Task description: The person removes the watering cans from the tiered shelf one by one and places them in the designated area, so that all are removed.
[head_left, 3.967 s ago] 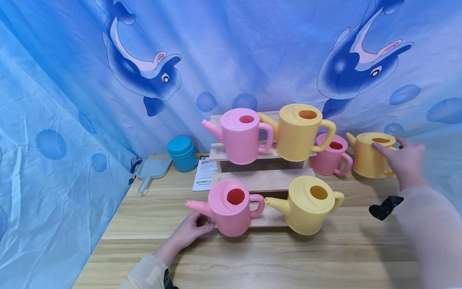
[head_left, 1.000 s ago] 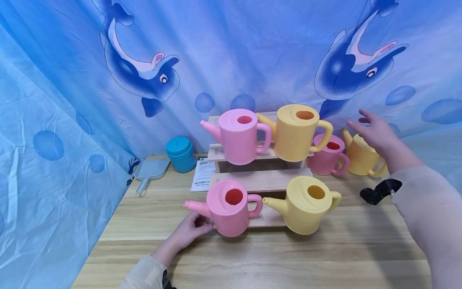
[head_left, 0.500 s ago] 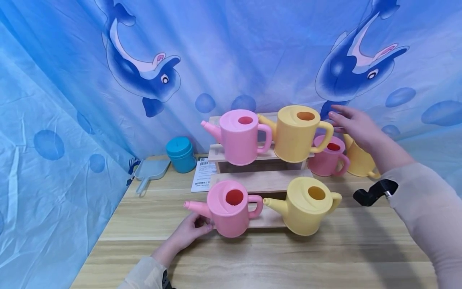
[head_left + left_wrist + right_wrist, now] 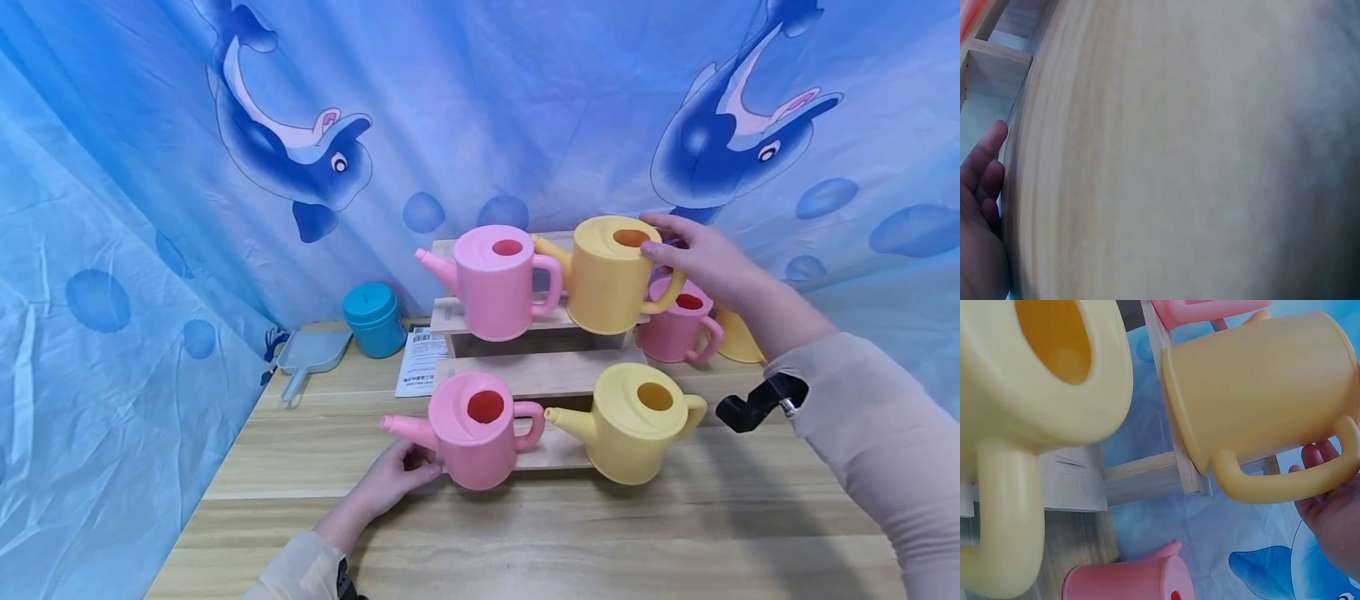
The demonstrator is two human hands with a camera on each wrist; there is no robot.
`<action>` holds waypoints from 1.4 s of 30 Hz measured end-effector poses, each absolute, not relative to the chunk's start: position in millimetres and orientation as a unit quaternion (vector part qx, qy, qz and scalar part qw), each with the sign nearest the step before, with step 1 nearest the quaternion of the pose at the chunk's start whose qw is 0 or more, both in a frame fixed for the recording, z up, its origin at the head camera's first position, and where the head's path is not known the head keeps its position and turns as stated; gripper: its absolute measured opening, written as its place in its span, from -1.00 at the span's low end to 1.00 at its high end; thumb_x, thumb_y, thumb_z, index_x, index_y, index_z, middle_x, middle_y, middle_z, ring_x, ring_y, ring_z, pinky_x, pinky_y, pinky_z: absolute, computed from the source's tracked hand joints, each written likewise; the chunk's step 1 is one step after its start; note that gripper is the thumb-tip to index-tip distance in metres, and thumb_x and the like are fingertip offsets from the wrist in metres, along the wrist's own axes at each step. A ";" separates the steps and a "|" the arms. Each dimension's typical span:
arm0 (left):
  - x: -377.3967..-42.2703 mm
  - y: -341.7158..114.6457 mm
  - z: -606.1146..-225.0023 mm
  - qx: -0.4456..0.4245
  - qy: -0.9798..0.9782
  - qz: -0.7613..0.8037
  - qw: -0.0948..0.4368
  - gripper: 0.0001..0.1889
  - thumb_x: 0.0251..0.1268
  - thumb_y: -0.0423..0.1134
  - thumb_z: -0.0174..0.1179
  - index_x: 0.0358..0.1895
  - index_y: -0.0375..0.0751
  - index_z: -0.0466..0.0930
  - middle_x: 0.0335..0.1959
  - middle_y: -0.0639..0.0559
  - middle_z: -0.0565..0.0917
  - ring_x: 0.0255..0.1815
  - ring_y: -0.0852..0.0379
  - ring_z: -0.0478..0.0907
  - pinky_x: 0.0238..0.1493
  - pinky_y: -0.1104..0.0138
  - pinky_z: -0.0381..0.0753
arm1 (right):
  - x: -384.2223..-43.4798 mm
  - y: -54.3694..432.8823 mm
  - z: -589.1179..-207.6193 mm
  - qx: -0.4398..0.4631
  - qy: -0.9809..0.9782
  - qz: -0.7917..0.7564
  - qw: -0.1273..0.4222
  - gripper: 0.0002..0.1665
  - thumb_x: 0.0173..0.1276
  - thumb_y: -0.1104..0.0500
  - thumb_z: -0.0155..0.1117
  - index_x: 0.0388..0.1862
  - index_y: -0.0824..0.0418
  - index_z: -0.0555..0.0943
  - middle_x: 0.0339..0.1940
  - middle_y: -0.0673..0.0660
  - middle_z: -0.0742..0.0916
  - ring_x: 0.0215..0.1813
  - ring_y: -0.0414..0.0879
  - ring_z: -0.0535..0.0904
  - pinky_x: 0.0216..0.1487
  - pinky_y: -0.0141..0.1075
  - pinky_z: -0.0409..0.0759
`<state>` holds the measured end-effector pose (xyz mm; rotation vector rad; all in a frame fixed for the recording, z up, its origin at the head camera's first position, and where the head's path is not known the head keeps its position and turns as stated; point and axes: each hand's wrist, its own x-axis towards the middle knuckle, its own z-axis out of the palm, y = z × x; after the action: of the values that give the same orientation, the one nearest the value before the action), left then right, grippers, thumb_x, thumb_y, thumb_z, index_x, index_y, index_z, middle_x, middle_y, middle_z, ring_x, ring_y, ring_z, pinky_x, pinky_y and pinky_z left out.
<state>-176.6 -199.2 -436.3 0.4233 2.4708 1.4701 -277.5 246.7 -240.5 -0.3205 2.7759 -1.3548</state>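
Nearby, left hand [image 4: 392, 481] touches the lowest tier [image 4: 557, 454] of a stepped pale-wood rack [image 4: 551, 375]; pinch unclear from here. Beyond, right hand [image 4: 703, 254] curls its fingers about the handle [image 4: 1279, 490] of a cylindrical yellow plastic watering can [image 4: 609, 292], upright on an upper tier [image 4: 450, 317].

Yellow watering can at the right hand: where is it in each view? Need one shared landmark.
Head: yellow watering can just right of centre, between the upper pink can and the right hand.
Left wrist: not in it.
Right wrist: upper right, sideways in the picture.
Shared landmark: wooden rack, mid-frame in head, top-left corner in left wrist, upper middle in right wrist.
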 end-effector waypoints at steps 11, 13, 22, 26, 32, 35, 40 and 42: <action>-178.2 -199.0 -436.2 0.146 0.845 0.501 0.118 -0.65 0.20 -0.19 0.27 0.03 -0.12 0.44 -0.20 0.01 0.51 -0.12 -0.04 0.41 -0.09 0.24 0.41 | -274.6 245.5 -240.3 -0.113 0.901 -0.418 0.006 -0.07 0.27 -0.26 0.15 0.51 -0.04 0.01 0.32 0.26 0.34 0.29 0.24 0.21 0.17 0.24 0.18; -177.9 -198.9 -435.9 0.145 0.846 0.500 0.117 -0.65 0.20 -0.19 0.27 0.03 -0.11 0.45 -0.20 0.00 0.52 -0.13 -0.04 0.41 -0.10 0.24 0.41 | -273.9 245.3 -240.5 -0.111 0.903 -0.414 0.006 -0.06 0.27 -0.26 0.14 0.51 -0.05 0.01 0.34 0.26 0.32 0.30 0.25 0.20 0.16 0.25 0.19; -177.1 -198.4 -436.5 0.143 0.847 0.498 0.118 -0.64 0.19 -0.18 0.28 0.03 -0.12 0.45 -0.20 0.03 0.52 -0.14 -0.01 0.42 -0.10 0.26 0.43 | -269.0 250.1 -241.7 -0.115 0.902 -0.416 -0.004 -0.09 0.29 -0.20 0.17 0.50 -0.01 0.04 0.33 0.28 0.34 0.27 0.24 0.23 0.13 0.19 0.26; -177.1 -198.3 -436.4 0.140 0.849 0.497 0.115 -0.66 0.19 -0.20 0.28 0.01 -0.14 0.46 -0.21 0.03 0.52 -0.14 0.02 0.41 -0.10 0.26 0.42 | -267.5 258.0 -242.2 -0.112 0.901 -0.419 -0.010 -0.09 0.28 -0.16 0.21 0.50 0.00 0.05 0.31 0.28 0.35 0.27 0.25 0.23 0.13 0.16 0.25; -177.0 -198.9 -436.3 0.141 0.847 0.500 0.116 -0.65 0.19 -0.20 0.28 0.01 -0.14 0.46 -0.20 0.03 0.52 -0.15 0.01 0.41 -0.11 0.25 0.43 | -264.1 268.4 -243.9 -0.116 0.905 -0.409 -0.027 -0.05 0.26 -0.11 0.26 0.50 0.05 0.04 0.32 0.30 0.34 0.28 0.27 0.22 0.15 0.23 0.20; -177.1 -199.2 -436.1 0.143 0.845 0.502 0.117 -0.66 0.19 -0.21 0.27 0.01 -0.14 0.45 -0.20 0.02 0.52 -0.14 0.01 0.41 -0.11 0.25 0.43 | -262.8 271.8 -245.6 -0.119 0.907 -0.403 -0.041 -0.04 0.24 -0.09 0.28 0.50 0.07 0.04 0.33 0.31 0.33 0.29 0.29 0.20 0.15 0.26 0.17; -176.9 -199.5 -436.1 0.143 0.846 0.500 0.118 -0.65 0.19 -0.20 0.27 0.02 -0.13 0.45 -0.20 0.02 0.52 -0.14 0.00 0.41 -0.11 0.23 0.44 | -259.4 277.7 -248.5 -0.098 0.913 -0.392 -0.058 -0.04 0.23 -0.15 0.28 0.50 0.03 0.06 0.35 0.33 0.27 0.30 0.32 0.16 0.11 0.28 0.18; -176.8 -199.6 -436.0 0.142 0.847 0.498 0.119 -0.65 0.20 -0.19 0.27 0.03 -0.13 0.45 -0.20 0.02 0.51 -0.14 0.00 0.41 -0.11 0.23 0.44 | -257.6 280.4 -249.3 -0.089 0.915 -0.388 -0.062 -0.03 0.22 -0.18 0.27 0.50 0.00 0.06 0.35 0.33 0.25 0.30 0.33 0.15 0.09 0.28 0.18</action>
<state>-176.8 -199.6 -436.0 0.4152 2.4765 1.4572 -257.6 280.4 -249.3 -0.2921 2.9951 -1.2693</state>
